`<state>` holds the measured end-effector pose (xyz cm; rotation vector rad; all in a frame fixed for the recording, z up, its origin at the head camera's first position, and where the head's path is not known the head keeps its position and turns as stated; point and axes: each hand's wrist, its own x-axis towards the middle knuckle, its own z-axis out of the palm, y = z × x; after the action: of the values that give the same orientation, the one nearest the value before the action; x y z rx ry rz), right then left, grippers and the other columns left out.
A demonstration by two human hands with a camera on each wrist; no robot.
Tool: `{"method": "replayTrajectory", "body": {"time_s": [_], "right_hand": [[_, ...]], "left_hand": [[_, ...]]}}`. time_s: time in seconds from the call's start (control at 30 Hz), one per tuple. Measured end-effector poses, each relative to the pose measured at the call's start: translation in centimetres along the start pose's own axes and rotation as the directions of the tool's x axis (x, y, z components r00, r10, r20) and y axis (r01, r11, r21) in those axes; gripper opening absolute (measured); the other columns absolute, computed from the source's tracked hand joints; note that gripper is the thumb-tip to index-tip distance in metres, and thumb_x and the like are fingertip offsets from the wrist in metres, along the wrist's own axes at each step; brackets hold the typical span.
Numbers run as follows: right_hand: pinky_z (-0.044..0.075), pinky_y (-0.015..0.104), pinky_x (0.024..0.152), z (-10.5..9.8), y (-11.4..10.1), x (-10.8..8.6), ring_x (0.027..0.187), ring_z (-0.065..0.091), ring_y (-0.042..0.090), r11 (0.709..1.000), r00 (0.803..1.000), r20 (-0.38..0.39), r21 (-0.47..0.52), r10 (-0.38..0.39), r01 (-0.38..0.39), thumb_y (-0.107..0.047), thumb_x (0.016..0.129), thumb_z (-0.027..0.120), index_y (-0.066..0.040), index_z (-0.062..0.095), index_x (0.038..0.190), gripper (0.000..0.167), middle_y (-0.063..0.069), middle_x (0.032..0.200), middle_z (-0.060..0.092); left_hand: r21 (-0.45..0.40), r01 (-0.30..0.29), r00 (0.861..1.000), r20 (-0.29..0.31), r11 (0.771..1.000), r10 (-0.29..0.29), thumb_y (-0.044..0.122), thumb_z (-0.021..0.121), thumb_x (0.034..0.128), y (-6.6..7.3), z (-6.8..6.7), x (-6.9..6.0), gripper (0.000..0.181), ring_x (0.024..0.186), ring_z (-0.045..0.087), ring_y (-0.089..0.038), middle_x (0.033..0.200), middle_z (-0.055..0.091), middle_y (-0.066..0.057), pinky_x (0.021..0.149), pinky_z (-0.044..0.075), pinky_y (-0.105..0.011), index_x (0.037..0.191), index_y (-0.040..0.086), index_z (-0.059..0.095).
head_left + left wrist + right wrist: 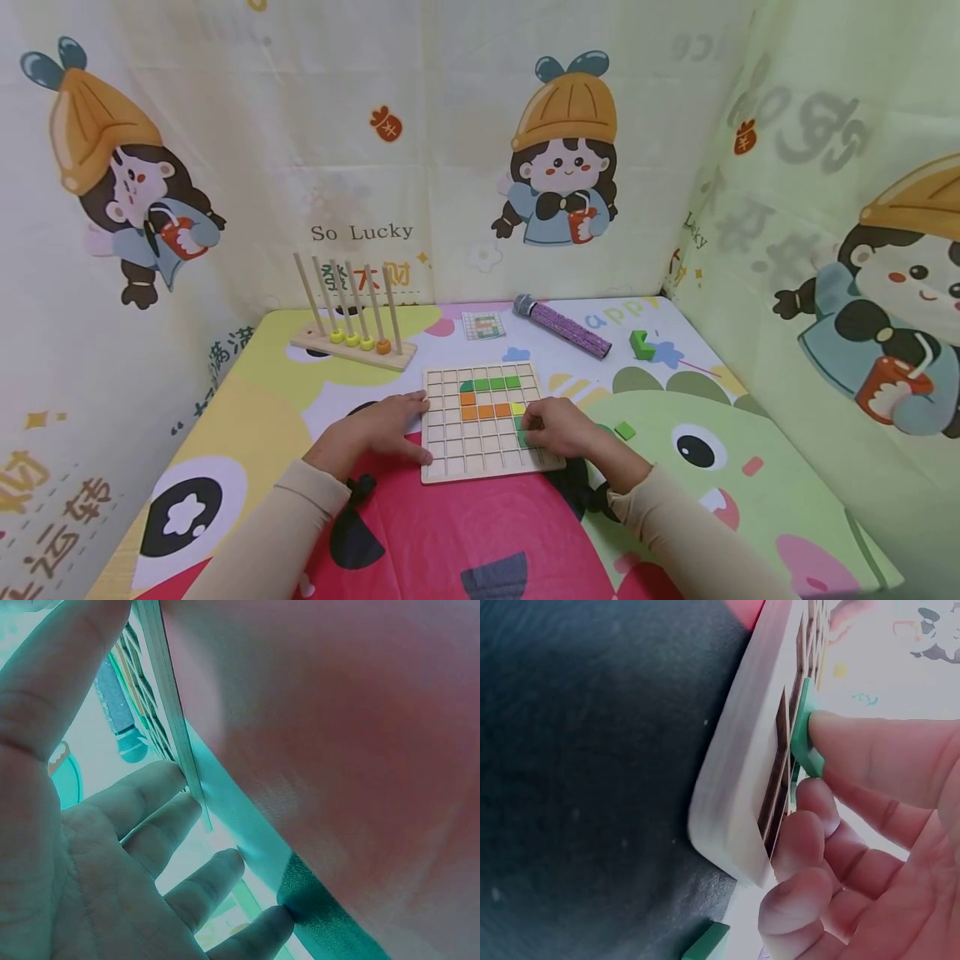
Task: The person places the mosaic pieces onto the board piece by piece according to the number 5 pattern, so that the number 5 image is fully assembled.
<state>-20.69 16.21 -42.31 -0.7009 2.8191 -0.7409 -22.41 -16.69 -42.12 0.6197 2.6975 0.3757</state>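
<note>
A wooden grid board (450,467) lies on the table, with orange tiles (486,412), light green tiles (495,383), a yellow tile (517,408) and darker green ones in its cells. My left hand (382,429) rests at the board's left edge, fingers spread and touching the rim; the left wrist view shows the fingertips (176,776) against that edge. At the board's right side my right hand (558,429) pinches a green tile (804,731) between thumb and fingers, as the right wrist view shows. That tile is tilted against the grid; the fingers partly cover the cells there.
Behind the board are a wooden peg stand (352,350) with yellow and orange beads, a small pattern card (483,326) and a purple microphone (566,327). To the right lie a green block piece (641,345) and a loose green tile (624,430).
</note>
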Motion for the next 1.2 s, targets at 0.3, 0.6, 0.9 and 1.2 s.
{"method": "replayTrajectory", "body": {"time_s": [0.3, 0.6, 0.9, 1.2], "right_hand": [[0.053, 0.034, 0.073, 0.1, -0.8, -0.3, 0.079, 0.059, 0.011, 0.996, 0.999, -0.025, -0.072, 0.044, -0.046, -0.007, 0.086, 0.078, -0.012, 0.074, 0.085, 0.006, -0.004, 0.084, 0.069], [0.051, 0.033, 0.077, -1.0, 1.1, -0.8, 0.087, 0.06, 0.012, 0.998, 1.0, 0.014, 0.069, 0.001, -0.002, -0.007, 0.092, 0.069, -0.013, 0.079, 0.096, 0.012, -0.004, 0.092, 0.075], [0.052, 0.03, 0.069, -2.4, 4.0, -2.5, 0.08, 0.06, 0.013, 0.989, 0.993, -0.015, 0.096, 0.114, -0.112, -0.011, 0.097, 0.07, -0.012, 0.076, 0.102, 0.009, -0.002, 0.095, 0.073], [0.055, 0.04, 0.082, -3.0, 5.9, -4.2, 0.087, 0.063, 0.015, 0.991, 0.988, -0.085, -0.019, 0.129, -0.131, -0.008, 0.095, 0.07, -0.009, 0.076, 0.103, 0.011, 0.0, 0.095, 0.072]], "left_hand": [[0.002, -0.004, 1.0, -0.003, 1.0, 0.004, 0.051, 0.089, 0.0752, 0.1, 0.0, -0.1, 0.101, 0.153, 0.034, -0.036, 0.167, 0.035, -0.012, 0.117, 0.042, -0.053, 0.156, 0.008, 0.046], [0.011, 0.011, 1.0, 0.002, 1.0, -0.011, 0.052, 0.089, 0.0736, 0.2, 0.0, -0.1, 0.102, 0.154, 0.033, -0.036, 0.167, 0.036, -0.011, 0.116, 0.043, -0.054, 0.156, 0.009, 0.047], [0.01, 0.015, 1.0, 0.008, 1.0, -0.015, 0.054, 0.088, 0.0743, 0.2, 0.1, -0.1, 0.103, 0.154, 0.033, -0.035, 0.168, 0.035, -0.011, 0.118, 0.042, -0.053, 0.157, 0.009, 0.045], [0.016, -0.014, 1.0, 0.001, 1.0, 0.014, 0.054, 0.086, 0.0767, -0.1, 0.2, -0.1, 0.101, 0.154, 0.033, -0.036, 0.168, 0.034, -0.011, 0.119, 0.04, -0.054, 0.157, 0.008, 0.045]]}}
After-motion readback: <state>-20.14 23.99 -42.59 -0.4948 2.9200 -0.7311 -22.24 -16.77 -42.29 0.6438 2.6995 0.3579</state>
